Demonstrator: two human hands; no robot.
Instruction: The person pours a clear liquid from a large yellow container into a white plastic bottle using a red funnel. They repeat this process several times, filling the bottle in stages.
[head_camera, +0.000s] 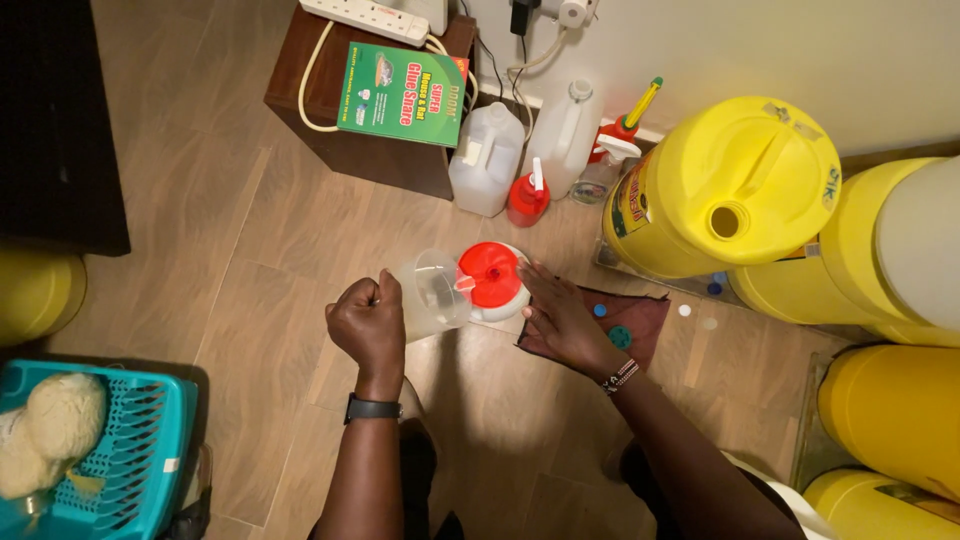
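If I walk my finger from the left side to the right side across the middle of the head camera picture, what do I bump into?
Teal basket → left hand → clear jug → red funnel → right hand → dark red cloth → big yellow drum.

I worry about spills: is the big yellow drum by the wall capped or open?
Open. The yellow drum shows a round uncapped spout hole on its lid, dark yellow inside; no cap sits on it.
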